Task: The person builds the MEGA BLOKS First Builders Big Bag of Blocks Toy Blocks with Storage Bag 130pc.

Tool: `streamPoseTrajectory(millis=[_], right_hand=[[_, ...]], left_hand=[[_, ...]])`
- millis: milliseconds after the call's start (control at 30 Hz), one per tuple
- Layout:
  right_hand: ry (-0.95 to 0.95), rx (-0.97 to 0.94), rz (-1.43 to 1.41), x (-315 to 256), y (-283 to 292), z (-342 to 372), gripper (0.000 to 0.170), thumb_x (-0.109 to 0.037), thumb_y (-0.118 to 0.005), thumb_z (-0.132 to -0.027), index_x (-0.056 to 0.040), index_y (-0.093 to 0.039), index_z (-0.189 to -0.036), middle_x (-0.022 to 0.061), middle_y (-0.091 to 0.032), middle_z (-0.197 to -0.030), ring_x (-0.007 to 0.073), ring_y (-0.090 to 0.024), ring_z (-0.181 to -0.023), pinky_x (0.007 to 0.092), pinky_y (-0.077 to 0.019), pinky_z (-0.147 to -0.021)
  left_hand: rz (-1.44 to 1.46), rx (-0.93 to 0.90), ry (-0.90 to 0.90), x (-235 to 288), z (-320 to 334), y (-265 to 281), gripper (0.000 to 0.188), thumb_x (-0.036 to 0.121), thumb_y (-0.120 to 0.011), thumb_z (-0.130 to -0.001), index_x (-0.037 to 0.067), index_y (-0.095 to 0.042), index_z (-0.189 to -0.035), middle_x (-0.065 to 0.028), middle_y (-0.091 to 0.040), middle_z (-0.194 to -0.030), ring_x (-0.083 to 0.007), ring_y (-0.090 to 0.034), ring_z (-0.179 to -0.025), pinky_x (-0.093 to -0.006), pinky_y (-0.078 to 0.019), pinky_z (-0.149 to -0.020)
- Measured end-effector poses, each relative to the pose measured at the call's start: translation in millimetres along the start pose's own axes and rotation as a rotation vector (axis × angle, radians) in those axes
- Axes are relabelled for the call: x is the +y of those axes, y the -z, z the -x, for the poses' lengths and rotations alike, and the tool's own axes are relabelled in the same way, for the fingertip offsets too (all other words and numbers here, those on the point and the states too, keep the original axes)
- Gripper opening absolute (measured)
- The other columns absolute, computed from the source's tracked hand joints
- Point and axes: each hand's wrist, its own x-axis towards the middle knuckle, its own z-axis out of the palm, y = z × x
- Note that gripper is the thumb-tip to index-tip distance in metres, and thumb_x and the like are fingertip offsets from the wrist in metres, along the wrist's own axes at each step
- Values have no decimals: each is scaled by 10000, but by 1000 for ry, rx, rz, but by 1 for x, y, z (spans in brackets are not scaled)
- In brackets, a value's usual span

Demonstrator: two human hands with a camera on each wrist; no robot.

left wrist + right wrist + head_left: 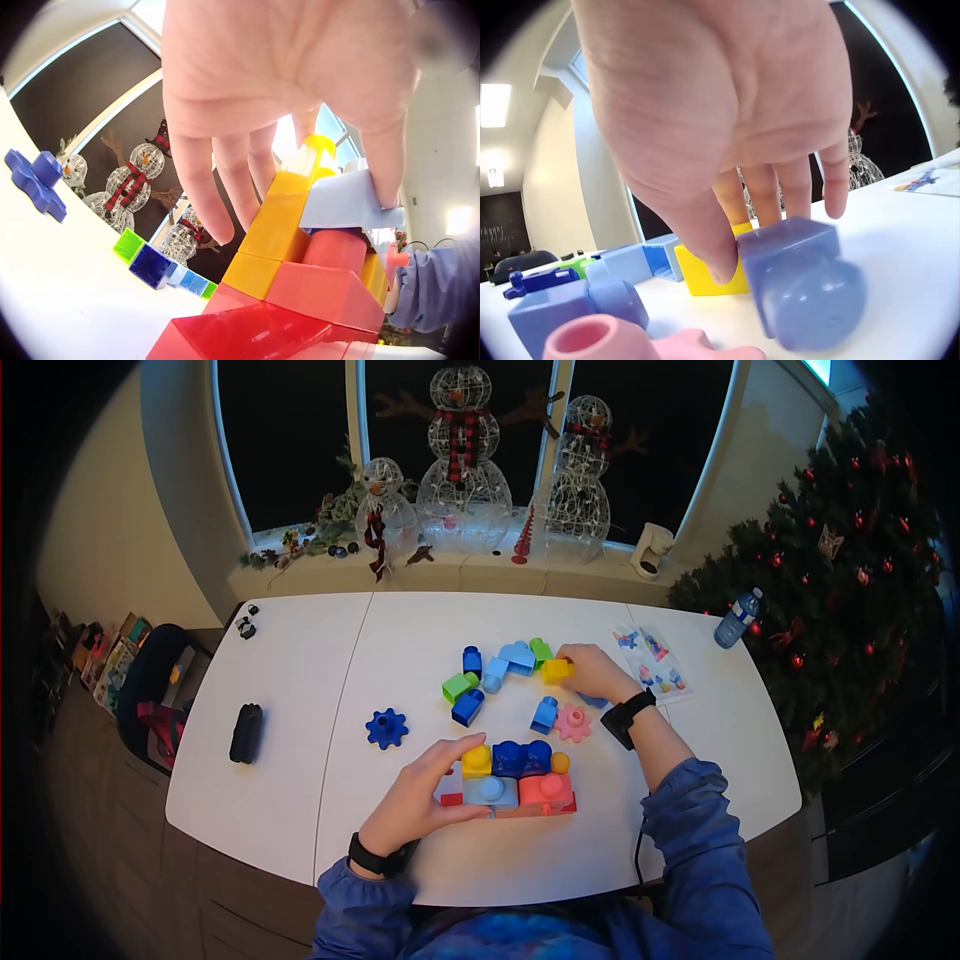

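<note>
Two grips are working: the left grip (425, 785) is holding one block build (520, 790), the right grip (598, 672) is pinching one loose yellow block (552, 673). Two gears are lying out, one blue gear (387, 731) beyond the left grip, one pink gear (573, 726) near the right grip. Three wire snowmen (465, 505) are standing beyond both grips; one bottle (735, 621) is standing rightward.

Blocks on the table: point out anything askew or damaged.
The blue block left of the pink gear in the head view lies on its side, stud pointing sideways instead of up. No damage shows on the built stack.
</note>
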Motion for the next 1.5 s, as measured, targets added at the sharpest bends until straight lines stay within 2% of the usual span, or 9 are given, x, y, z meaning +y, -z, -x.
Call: streamPoseTrajectory(millis=[133,333,500,700,967,1167,1267,1367,1500], right_hand=[[85,252,-203,-27,23,31,392,-185,-802,-847,-37,-700,-1194,164,-715,-1076,355,-698,-909,411,-557,-837],[221,81,-479,-69,64,98,389,-209,-895,-805,-16,-739,-1104,76,-628,-894,166,-586,-705,270,-479,-665],[363,-162,-335,-109,84,127,342,-286,-872,-837,-58,-747,-1060,97,-610,-846,241,-596,-730,340,-488,-680],[301,-77,-262,-120,67,141,441,-271,-827,-881,-72,-707,-1256,121,-648,-965,280,-640,-778,362,-528,-728],[283,310,-435,-126,38,163,419,-151,-809,-891,-62,-708,-1288,142,-720,-1080,324,-695,-1016,385,-550,-922],[278,386,-587,-114,11,164,365,-74,-790,-903,-41,-717,-1259,126,-745,-1166,281,-713,-1029,362,-576,-903],[282,395,-614,-114,9,161,356,-63,-782,-910,-43,-716,-1259,126,-748,-1152,267,-716,-1017,346,-584,-866],[281,387,-618,-115,10,161,355,-57,-778,-913,-47,-713,-1262,123,-749,-1148,263,-717,-1013,344,-587,-851],[287,378,-627,-113,10,161,352,-51,-772,-914,-55,-713,-1261,113,-752,-1155,263,-722,-1014,348,-590,-850]], left_hand=[[-9,-22,27,-2,1,1,934,209,-965,-722,128,-495,-1525,-135,-581,-1484,-308,-621,-1257,-395,-551,-991],[-21,-23,37,0,1,0,936,216,-967,-719,132,-498,-1525,-135,-582,-1482,-306,-623,-1251,-391,-548,-975],[-25,-6,17,0,0,-1,915,218,-954,-733,142,-500,-1524,-130,-602,-1441,-309,-633,-1210,-389,-551,-955],[-9,-15,35,-2,1,0,951,219,-969,-715,136,-493,-1534,-129,-600,-1438,-297,-626,-1239,-386,-544,-976],[-15,-34,55,0,1,1,961,204,-971,-709,134,-487,-1536,-121,-589,-1462,-297,-605,-1275,-390,-536,-996],[-32,-59,-69,-22,-35,30,513,243,-811,-906,99,-654,-1373,-122,-657,-1333,-281,-647,-1187,-407,-543,-986],[-150,110,82,-39,-77,27,324,257,-736,-959,77,-727,-1228,-140,-704,-1173,-302,-688,-1041,-402,-561,-921],[-421,177,35,-67,-109,22,290,258,-751,-937,59,-745,-1148,-164,-719,-1086,-352,-696,-953,-413,-570,-861],[-663,24,107,-92,-131,16,295,251,-769,-909,46,-749,-1120,-192,-730,-1054,-383,-691,-973,-443,-569,-860]])
